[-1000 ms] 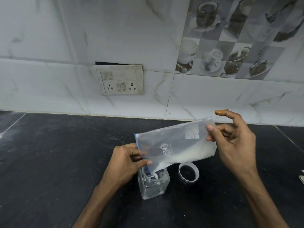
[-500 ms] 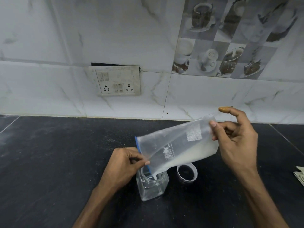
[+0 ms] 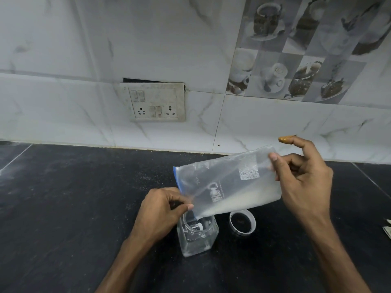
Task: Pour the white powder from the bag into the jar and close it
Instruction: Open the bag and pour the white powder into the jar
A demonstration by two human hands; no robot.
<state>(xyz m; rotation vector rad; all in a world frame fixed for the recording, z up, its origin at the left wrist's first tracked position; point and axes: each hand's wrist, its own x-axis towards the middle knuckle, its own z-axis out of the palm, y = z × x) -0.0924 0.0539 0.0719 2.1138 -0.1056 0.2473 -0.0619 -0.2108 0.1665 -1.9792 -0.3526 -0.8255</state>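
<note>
Left fingers [image 3: 187, 207] pinch bag [image 3: 230, 185] mouth over jar [image 3: 196, 240], right fingers [image 3: 274, 159] pinch raised end; steeper tilt could dump powder [image 3: 243, 200] past rim onto surface [image 3: 84, 208]

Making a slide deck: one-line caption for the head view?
Left hand and right hand hold the tilted bag, white powder at its lower edge, over the open jar; lid beside it.

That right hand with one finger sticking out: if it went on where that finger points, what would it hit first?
Probably the tiled wall behind the counter. The raised finger of the right hand points up-left, above the bag it pinches; depth is hard to judge.
</note>
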